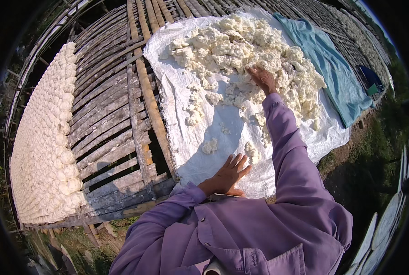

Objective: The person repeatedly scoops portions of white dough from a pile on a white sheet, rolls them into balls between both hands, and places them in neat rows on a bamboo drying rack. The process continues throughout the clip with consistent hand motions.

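Note:
A big heap of crumbly, cream-white, doughy material (225, 44) lies on a white woven plastic sheet (177, 103). My right hand (262, 78) reaches into the near side of the heap, its fingers touching the lumps; whether they close on any is hard to see. Flat on the near edge of the sheet rests my left hand (226, 176), fingers spread, holding nothing. Beyond its fingertips are a small loose clump (210, 146) and another scattered clump (252, 152).
Under the sheet is a bamboo slat platform (105, 113). Many rounded whitish pieces (46, 147) stand in close rows at the left. A teal cloth (323, 58) lies along the sheet's right side. Flat pale panels (385, 220) are at the lower right, beside grassy ground.

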`<state>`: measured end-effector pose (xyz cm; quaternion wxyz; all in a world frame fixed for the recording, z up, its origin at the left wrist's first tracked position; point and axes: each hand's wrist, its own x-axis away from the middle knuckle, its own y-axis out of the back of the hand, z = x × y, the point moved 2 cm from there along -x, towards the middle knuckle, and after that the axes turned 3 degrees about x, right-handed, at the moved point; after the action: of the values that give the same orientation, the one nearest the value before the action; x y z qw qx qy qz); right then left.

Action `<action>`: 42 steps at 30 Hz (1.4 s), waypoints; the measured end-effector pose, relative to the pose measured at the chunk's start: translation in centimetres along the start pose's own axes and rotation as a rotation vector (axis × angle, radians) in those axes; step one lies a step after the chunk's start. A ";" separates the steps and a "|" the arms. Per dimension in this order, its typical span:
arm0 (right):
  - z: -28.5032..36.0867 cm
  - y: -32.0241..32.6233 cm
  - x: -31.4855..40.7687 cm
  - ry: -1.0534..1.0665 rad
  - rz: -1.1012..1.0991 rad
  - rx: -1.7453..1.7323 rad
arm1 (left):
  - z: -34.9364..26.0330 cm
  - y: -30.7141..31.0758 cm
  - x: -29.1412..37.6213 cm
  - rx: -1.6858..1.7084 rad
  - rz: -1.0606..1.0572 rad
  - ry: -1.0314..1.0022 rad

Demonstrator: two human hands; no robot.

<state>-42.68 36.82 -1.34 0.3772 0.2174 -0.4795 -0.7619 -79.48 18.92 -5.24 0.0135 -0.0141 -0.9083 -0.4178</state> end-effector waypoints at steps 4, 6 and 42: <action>-0.9 -2.2 -0.9 0.105 0.062 0.146 | -0.3 -0.5 -0.6 -0.004 -0.056 -0.018; -1.7 -2.2 -0.9 0.127 0.080 0.140 | -0.5 -0.4 -0.7 0.053 0.022 0.009; 5.1 -1.2 13.2 0.109 0.061 -0.950 | 8.2 10.5 -9.8 1.994 -0.897 0.390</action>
<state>-54.88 29.64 0.25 0.4814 0.0463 -0.0638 -0.8729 -69.42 31.87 -2.96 0.0092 0.3991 -0.7425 0.5379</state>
